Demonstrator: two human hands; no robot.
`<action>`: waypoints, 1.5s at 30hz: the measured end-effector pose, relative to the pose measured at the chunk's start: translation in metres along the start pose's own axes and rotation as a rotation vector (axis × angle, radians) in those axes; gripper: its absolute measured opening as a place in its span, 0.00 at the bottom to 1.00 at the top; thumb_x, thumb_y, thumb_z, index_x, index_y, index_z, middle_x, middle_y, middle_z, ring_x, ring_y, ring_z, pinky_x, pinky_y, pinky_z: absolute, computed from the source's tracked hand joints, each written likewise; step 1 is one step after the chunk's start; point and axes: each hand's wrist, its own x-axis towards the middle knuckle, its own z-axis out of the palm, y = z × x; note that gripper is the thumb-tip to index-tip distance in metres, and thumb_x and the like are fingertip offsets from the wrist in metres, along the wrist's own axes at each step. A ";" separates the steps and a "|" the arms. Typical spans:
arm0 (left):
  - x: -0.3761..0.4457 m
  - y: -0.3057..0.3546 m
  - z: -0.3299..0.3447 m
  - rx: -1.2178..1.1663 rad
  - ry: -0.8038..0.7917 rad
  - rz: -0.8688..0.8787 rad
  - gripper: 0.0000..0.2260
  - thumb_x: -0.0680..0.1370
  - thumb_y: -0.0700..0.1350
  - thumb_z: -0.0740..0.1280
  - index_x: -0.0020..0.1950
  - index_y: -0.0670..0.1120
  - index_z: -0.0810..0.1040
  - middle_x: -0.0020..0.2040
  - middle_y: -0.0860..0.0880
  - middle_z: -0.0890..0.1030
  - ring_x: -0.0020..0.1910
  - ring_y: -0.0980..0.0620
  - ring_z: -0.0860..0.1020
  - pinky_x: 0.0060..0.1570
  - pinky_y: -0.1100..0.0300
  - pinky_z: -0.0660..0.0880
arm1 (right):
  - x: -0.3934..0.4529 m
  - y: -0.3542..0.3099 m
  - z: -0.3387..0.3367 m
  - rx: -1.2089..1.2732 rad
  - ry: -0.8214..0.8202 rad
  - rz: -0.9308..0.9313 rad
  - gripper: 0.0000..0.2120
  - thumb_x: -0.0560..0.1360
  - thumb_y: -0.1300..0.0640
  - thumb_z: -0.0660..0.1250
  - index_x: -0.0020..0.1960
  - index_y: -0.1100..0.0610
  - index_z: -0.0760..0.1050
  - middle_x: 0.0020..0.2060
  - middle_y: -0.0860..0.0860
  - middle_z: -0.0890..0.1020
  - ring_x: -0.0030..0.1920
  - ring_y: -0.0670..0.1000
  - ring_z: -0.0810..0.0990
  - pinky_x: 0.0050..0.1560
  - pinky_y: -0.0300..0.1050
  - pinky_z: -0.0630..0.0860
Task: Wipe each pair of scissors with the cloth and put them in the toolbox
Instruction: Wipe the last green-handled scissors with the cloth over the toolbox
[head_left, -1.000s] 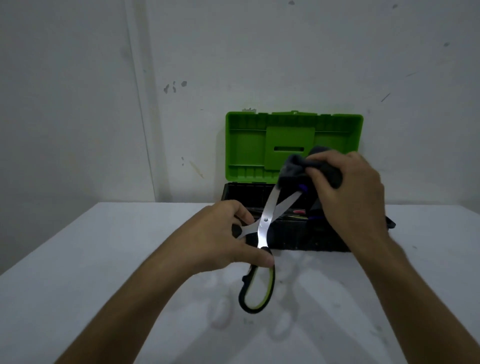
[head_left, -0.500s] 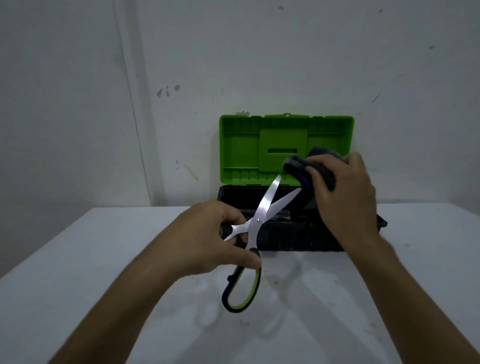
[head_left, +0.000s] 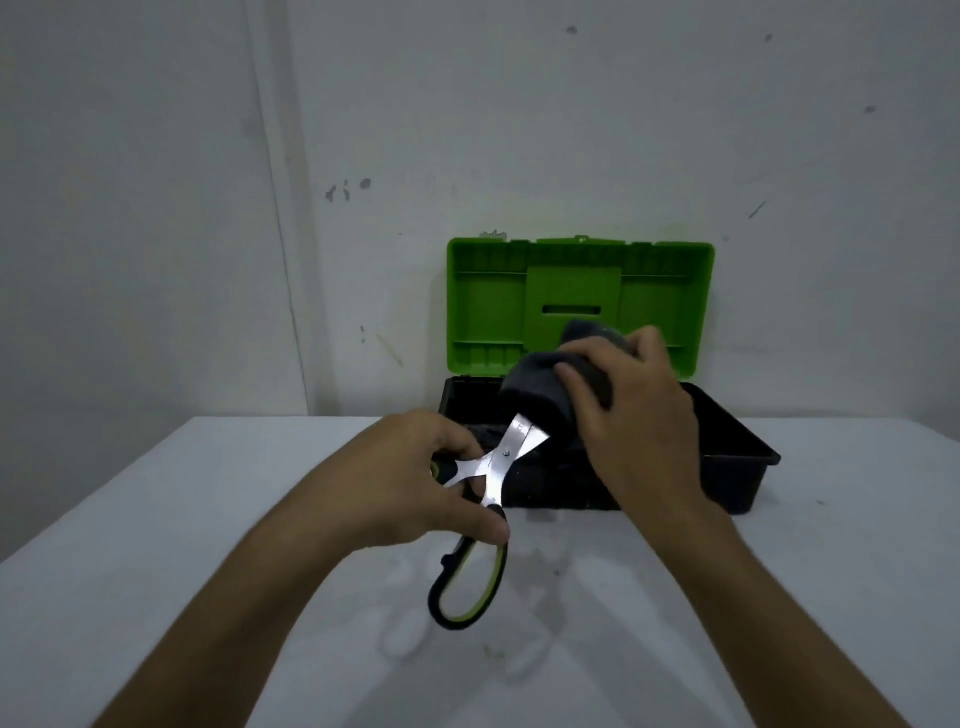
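Scissors held open above the worktop, their blades half buried in a dark cloth.

The blade tips are hidden inside the soft grey cloth (head_left: 540, 395), which the right hand (head_left: 639, 410) grips bunched around them. The left hand (head_left: 410, 483) curls round the upper handle, hiding most of it. The scissors (head_left: 498, 467) run from the looped black-and-green handle near the viewer up and away toward the toolbox (head_left: 727, 467), whose ribbed green plastic lid stands open; its dark interior is hard to make out.

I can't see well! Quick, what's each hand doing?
Left hand: gripping the scissors by the handles.
Right hand: gripping the cloth around the blades.
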 end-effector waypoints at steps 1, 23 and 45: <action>-0.001 0.000 0.000 -0.008 -0.013 -0.002 0.15 0.62 0.57 0.80 0.41 0.52 0.81 0.26 0.60 0.74 0.26 0.61 0.71 0.31 0.63 0.66 | 0.002 0.007 -0.004 0.004 0.014 0.059 0.12 0.80 0.46 0.64 0.60 0.46 0.78 0.51 0.48 0.68 0.44 0.48 0.74 0.41 0.34 0.66; 0.015 -0.043 -0.022 -0.205 0.308 -0.050 0.08 0.71 0.52 0.75 0.43 0.50 0.81 0.30 0.55 0.74 0.27 0.58 0.71 0.29 0.64 0.67 | -0.031 -0.043 0.024 0.712 -0.763 0.233 0.09 0.80 0.48 0.64 0.56 0.45 0.81 0.48 0.48 0.85 0.46 0.45 0.83 0.49 0.40 0.81; 0.075 -0.031 0.013 -0.529 0.351 0.040 0.12 0.81 0.45 0.61 0.40 0.49 0.79 0.41 0.53 0.84 0.41 0.63 0.81 0.37 0.71 0.74 | 0.063 0.041 0.010 -0.057 -0.330 0.125 0.07 0.74 0.50 0.73 0.52 0.47 0.85 0.43 0.45 0.85 0.42 0.47 0.81 0.47 0.41 0.74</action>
